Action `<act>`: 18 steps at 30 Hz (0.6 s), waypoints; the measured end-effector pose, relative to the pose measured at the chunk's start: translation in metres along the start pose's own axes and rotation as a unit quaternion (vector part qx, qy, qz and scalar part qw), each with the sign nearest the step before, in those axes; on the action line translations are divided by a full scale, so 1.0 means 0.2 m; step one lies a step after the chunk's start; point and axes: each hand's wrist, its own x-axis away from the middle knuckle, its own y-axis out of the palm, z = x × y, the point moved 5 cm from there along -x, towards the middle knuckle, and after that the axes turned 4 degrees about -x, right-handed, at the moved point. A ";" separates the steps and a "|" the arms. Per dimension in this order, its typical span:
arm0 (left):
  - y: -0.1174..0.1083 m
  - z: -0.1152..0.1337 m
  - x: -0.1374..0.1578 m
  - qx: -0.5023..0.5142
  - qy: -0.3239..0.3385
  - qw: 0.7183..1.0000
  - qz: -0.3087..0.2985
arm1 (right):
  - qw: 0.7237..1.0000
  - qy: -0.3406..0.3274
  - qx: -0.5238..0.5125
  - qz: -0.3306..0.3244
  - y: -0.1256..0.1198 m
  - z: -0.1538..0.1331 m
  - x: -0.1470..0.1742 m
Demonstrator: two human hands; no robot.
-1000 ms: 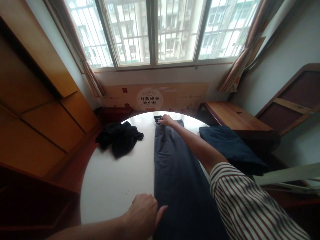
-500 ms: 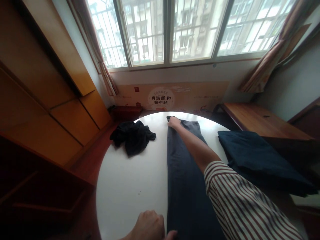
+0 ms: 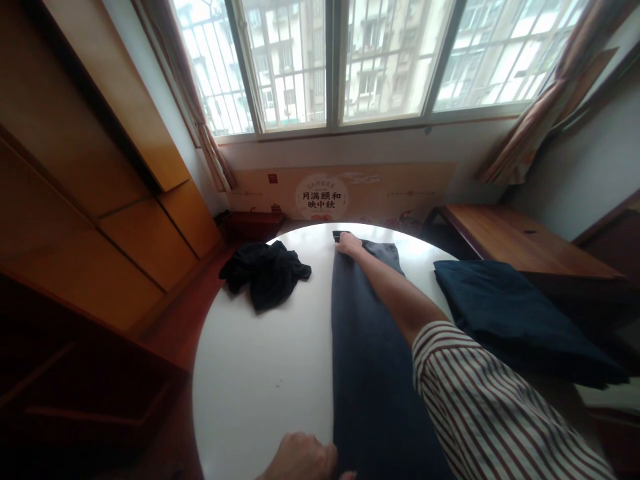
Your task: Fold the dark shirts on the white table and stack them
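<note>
A pair of dark blue-grey trousers (image 3: 367,347) lies lengthwise, folded into a long strip, on a round white table (image 3: 260,353). At the far end my right hand (image 3: 349,244) is closed on the top left corner of the cloth, arm stretched across it. My left hand (image 3: 303,457), low in the picture, has its fingers curled round the near left edge of the trousers. The long left edge between both hands runs nearly straight. The near end of the cloth is out of the picture.
A crumpled black garment (image 3: 270,272) rests at the table's far left. On the right lies a folded dark teal cloth (image 3: 505,307). Behind it stands a wooden desk (image 3: 530,240). Orange-brown cabinets (image 3: 125,233) line the left, with a barred window (image 3: 385,60) ahead.
My left hand has moved slightly right and down, its grip tighter at the edge. The left edge of the trousers has become straighter and the cloth smoother. My right hand stays at the corner.
</note>
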 end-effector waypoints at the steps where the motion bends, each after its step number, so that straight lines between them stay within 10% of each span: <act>1: -0.04 0.00 0.02 -0.012 0.028 0.999 0.034 | 1.000 -0.014 0.002 0.000 -0.04 -0.01 0.04; 5: -0.25 -0.06 0.09 -0.056 0.140 0.977 0.148 | 0.997 -0.078 0.013 0.000 -0.29 0.01 0.31; 10: -0.37 -0.15 0.14 -0.130 0.297 0.925 0.197 | 0.978 -0.206 0.035 -0.021 -0.55 0.25 1.03; 18: -0.36 -0.05 0.18 -0.068 0.460 0.869 0.168 | 0.978 -0.205 0.018 -0.025 -0.24 0.82 2.09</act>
